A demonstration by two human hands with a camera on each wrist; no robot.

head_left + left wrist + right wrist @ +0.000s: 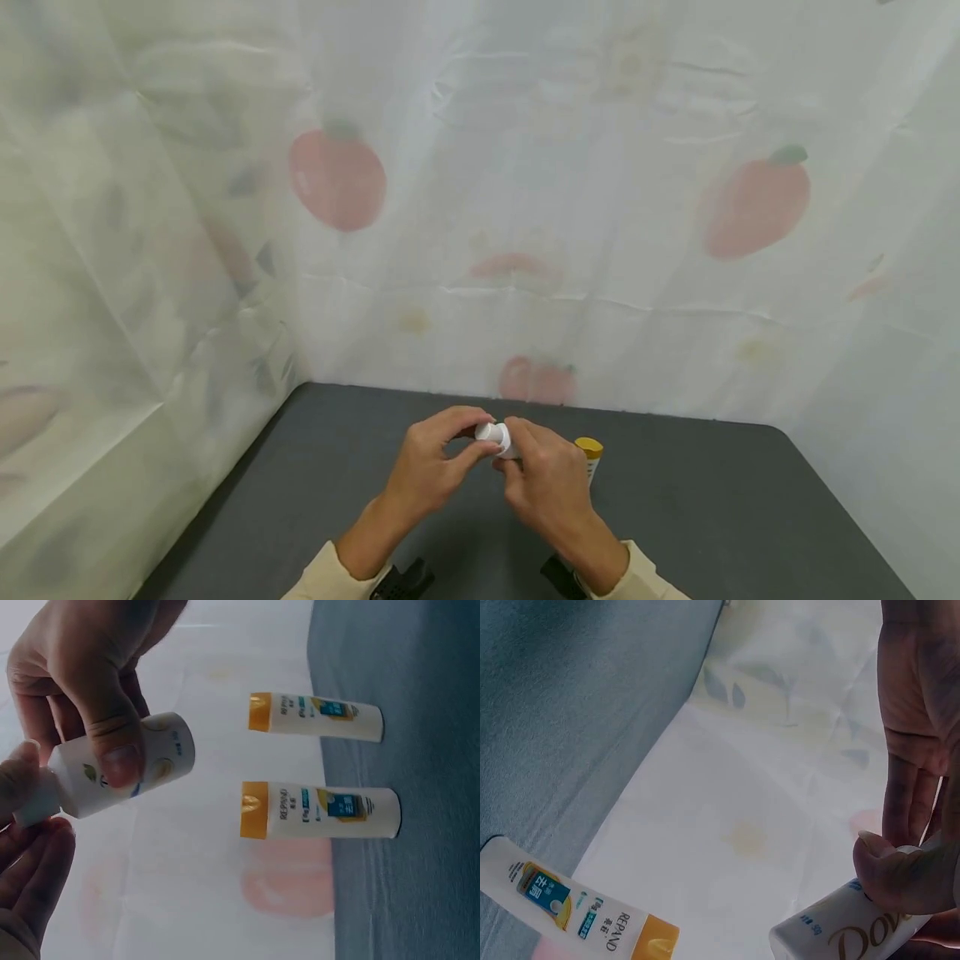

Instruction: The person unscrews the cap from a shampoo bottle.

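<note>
Both my cream sleeves sit at the bottom of the head view, and just beyond them my two hands meet over the dark grey table (315, 467). My right hand (551, 483) grips a small white plastic bottle with gold lettering (508, 440), thumb pressed flat on its side and fingers curled behind it, so the bottle hangs in the air above the table, tilted with its cap toward my left. My left hand (431, 467) pinches the bottle's white cap (487, 432) between thumb and fingertips; from the left wrist view the cap (30, 801) is seated on the bottle's neck, with my fingers (34, 862) cupped narrowly around it. What is inside the bottle I cannot tell, since its wall is opaque.

Counting what stands on the table: two white tubes with yellow-gold caps, upright on their flat ends, near each other but apart. The nearer tube (319, 810) and the farther tube (315, 717) both carry blue and yellow labels. From the head view only one tube (589, 454) shows, just behind my right hand. That makes one bottle in my hands and two tubes standing.

Around the table hangs a thin white curtain printed with red fruit (337, 179).
</note>
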